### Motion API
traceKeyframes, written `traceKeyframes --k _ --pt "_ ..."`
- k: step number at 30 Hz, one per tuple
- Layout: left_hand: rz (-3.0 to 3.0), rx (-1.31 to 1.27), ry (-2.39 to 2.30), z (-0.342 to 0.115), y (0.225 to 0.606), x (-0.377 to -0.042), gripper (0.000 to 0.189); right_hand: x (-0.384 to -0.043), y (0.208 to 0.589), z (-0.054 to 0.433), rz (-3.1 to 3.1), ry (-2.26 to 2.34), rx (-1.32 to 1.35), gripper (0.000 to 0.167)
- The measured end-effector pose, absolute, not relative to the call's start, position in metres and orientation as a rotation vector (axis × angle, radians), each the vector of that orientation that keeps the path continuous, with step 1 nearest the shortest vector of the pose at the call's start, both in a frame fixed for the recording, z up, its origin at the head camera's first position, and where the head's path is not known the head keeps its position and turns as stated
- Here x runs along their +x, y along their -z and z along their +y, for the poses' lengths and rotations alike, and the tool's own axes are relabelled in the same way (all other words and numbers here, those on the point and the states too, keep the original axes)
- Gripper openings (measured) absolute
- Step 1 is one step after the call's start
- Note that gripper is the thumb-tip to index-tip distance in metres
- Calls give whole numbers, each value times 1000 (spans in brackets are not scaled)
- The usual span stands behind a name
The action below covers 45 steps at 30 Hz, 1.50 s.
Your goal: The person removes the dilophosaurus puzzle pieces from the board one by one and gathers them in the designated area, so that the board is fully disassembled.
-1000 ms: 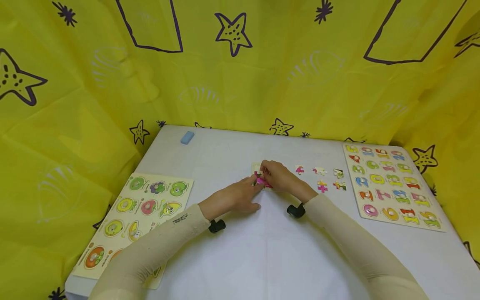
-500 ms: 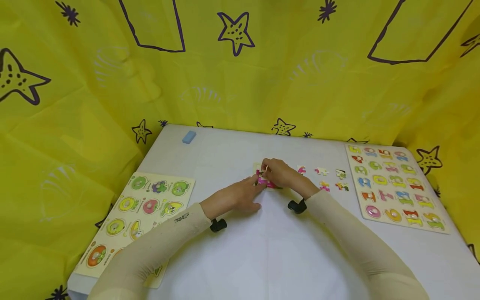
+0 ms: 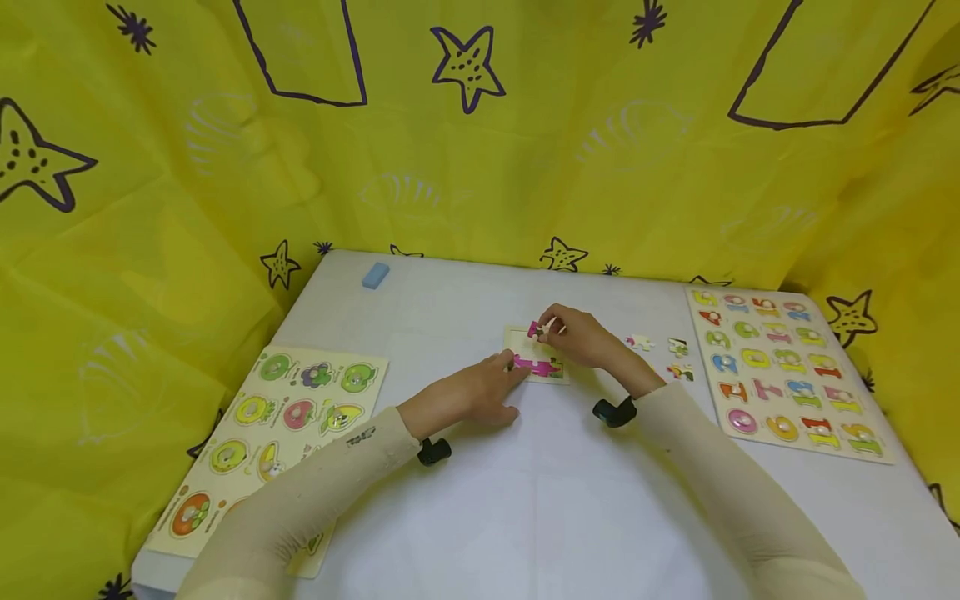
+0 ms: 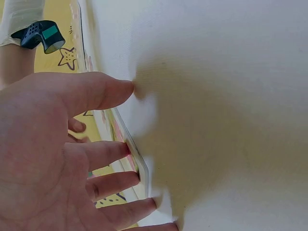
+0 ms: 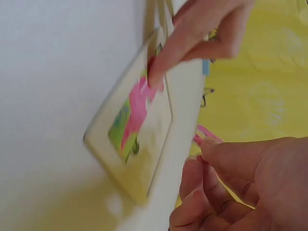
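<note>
My left hand (image 3: 487, 392) lies with fingers extended, their tips on the near-left part of a small wooden jigsaw board (image 3: 513, 337). In the left wrist view, the fingertips rest at the edge of this board and on the table beside it. Pink and green jigsaw pieces (image 5: 139, 108) fill the near strip of the board's recess. Over the far side of the board, my right hand (image 3: 583, 337) pinches a pink jigsaw piece (image 3: 535, 330) between thumb and fingers. The right wrist view shows that piece edge-on, held above the board.
Several loose jigsaw pieces (image 3: 677, 347) lie right of the board, some hidden by the right arm. A number puzzle board (image 3: 716, 400) stands farther right. Left is a fruit puzzle board (image 3: 300, 358), partly under the left sleeve. A blue block (image 3: 375, 276) sits at the back left.
My right hand has lifted the pink jigsaw piece off the board and shifted slightly away and to the right. The recess now shows more. My left hand has stayed in place.
</note>
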<state>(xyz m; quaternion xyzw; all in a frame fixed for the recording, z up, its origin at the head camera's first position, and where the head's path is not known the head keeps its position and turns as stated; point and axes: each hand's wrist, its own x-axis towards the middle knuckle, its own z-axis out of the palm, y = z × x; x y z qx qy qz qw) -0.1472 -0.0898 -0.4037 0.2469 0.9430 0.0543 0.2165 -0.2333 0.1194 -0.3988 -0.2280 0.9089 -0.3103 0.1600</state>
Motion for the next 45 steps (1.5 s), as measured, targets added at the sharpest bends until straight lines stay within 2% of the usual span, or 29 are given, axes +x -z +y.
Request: traceKeyframes --k 6,14,18,25,36,45 --pt "2613 664 -198 -91 406 -146 73 -236 400 157 2661 923 -630 23" --pt "2610 655 -206 -93 408 -145 72 -228 398 206 2695 863 -574 30" --pt "2613 652 -203 -94 408 -145 72 -222 402 219 2676 898 -556 25" --pt "2612 645 -200 -95 408 -145 73 -213 415 220 2600 995 -506 14" --pt "2618 687 -203 -94 408 -144 73 -203 426 210 2773 805 -505 12" --pt "2628 687 -211 -92 408 -145 72 -201 426 204 2830 726 -464 19"
